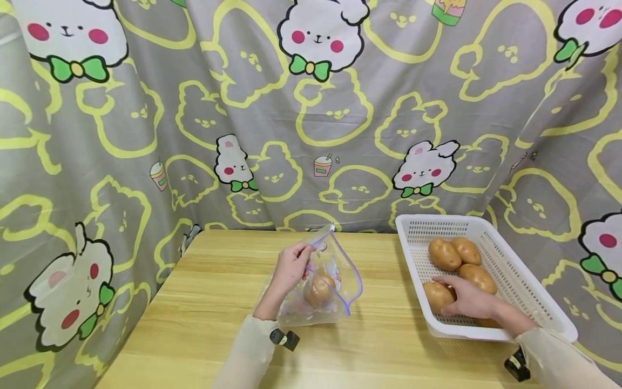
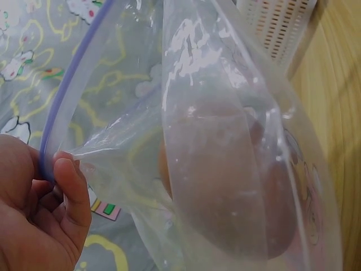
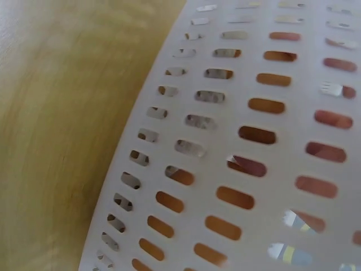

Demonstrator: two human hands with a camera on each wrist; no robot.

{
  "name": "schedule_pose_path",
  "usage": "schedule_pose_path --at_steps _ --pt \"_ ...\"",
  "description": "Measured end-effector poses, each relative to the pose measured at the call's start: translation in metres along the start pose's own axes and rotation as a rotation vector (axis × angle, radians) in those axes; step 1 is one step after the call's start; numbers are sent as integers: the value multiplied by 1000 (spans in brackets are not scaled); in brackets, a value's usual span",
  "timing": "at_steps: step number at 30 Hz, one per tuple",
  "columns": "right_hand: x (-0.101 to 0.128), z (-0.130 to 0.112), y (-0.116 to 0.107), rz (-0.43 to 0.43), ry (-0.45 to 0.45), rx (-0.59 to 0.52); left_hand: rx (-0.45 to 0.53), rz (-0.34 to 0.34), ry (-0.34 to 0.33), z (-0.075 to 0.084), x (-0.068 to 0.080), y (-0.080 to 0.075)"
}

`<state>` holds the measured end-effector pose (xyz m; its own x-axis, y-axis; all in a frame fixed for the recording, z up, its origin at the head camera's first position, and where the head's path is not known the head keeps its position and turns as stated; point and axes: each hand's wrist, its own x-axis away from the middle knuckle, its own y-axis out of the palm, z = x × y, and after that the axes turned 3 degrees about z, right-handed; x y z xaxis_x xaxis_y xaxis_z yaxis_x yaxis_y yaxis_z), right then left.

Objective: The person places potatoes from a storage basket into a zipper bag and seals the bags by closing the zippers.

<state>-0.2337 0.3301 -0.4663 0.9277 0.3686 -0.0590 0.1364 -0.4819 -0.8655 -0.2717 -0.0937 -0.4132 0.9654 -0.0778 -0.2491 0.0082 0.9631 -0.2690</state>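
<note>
Backdrop: grey curtain [image 1: 311,108] with yellow outlined shapes and white rabbit cartoons wearing green bows, plus small drink-cup motifs. No readable writing on it or on anything else in view.

Wooden table [image 1: 209,302], light grain, runs the width of the head view.

White perforated basket [image 1: 515,270] sits on the table's right side, holding loose potatoes. Two at the far end touch each other [image 1: 454,253]; another [image 1: 478,276] lies just beside the right hand.

Clear zip bag [image 1: 335,281] with blue-purple zip strip stands at table centre, mouth open and facing up. One potato inside [image 1: 318,292], low in the bag.

Left hand [image 1: 290,266]: thumb and fingers pinch the bag's rim at the zip strip, holding the mouth open. Sleeve is pale, with a black strap clip at the wrist.

Right hand [image 1: 468,298]: inside the basket, fingers curled over a potato [image 1: 436,294] at the near end. Grip looks closed round it, but the underside is hidden.

View differences:
- Left wrist view: thumb [image 2: 76,197] pressed on the zip strip [image 2: 62,107]; the bagged potato [image 2: 237,192] shows as a brown blur through the plastic, and a basket corner [image 2: 279,28] shows top right. Printed figures on the bag face are too faint to read.
- Right wrist view: only the basket's slotted wall [image 3: 248,141] close up with brown showing through the slots, and table [image 3: 62,113]. No hand visible there.
</note>
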Motion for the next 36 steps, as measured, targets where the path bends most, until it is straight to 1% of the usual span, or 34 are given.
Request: schedule_pose_path --at_steps 3,6,12,17,22,24,28,31,35,36 --pt "1 -4 -1 31 34 -17 0 -3 12 0 0 -1" --pt "2 -6 -3 55 37 -38 0 -1 20 0 0 -1" --pt "5 -10 -12 111 -4 -58 -9 2 24 -1 1 -1" --pt "8 -17 -24 122 -37 -68 -9 0 31 0 1 -1" --pt "6 -25 -37 123 -58 -129 -2 5 20 2 1 -1" --pt "5 -29 -41 134 -63 -142 -5 3 15 5 2 -2" --pt "1 -39 -51 162 -80 -121 -7 -10 16 26 11 -4" --pt "-2 -50 -56 158 -91 -141 -12 -17 28 42 19 -5" --pt "-7 -70 -59 134 -108 -179 -19 -19 35 44 20 -5" --pt "-8 -75 -59 128 -112 -178 -18 -20 35 40 19 -4"
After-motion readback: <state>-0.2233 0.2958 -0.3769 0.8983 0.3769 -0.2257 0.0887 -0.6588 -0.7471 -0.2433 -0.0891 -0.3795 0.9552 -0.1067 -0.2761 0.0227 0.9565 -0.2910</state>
